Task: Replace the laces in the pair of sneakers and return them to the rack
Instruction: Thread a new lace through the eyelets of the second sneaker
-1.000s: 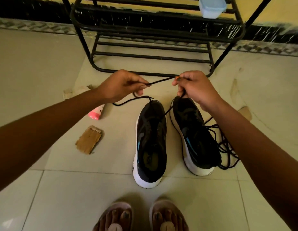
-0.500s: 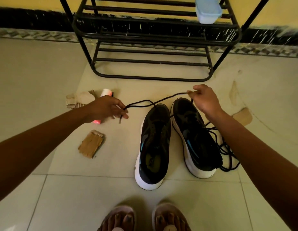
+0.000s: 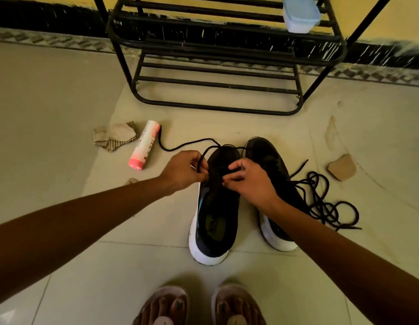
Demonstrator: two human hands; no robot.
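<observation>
Both sneakers stand side by side on the tiled floor (image 3: 63, 137), toes toward the rack (image 3: 227, 55). The left sneaker (image 3: 215, 212) is under both hands and the right sneaker (image 3: 269, 153) touches it or sits just beside it.

The left hand (image 3: 184, 171) has its grip pinched on a black lace (image 3: 187, 144) at the near edge of the left sneaker's throat. The right hand (image 3: 248, 181) has its fingers curled over the same throat, its grip closed on the lace's other strand, which runs in under the fingers. The hands cover the eyelets, so how far the lace is threaded is hidden.

The free tail of that lace trails left across the floor and ends against a pink-capped tube (image 3: 144, 145) lying on its side. Just left of the tube lies a torn piece of cardboard (image 3: 114, 136). A smaller scrap (image 3: 132, 181) peeks out beside the left forearm.

A tangled heap of black lace (image 3: 321, 202) lies on the floor beside the right sneaker, with a brown cardboard fragment (image 3: 342, 167) beyond it.

The strip of floor between the sneaker toes and the rack's bottom rail holds nothing but the lace. A pale lidded plastic tub (image 3: 300, 15) sits on an upper tier of the rack.

Two sandalled feet (image 3: 164, 306) show at the bottom edge, behind the sneaker heels.
</observation>
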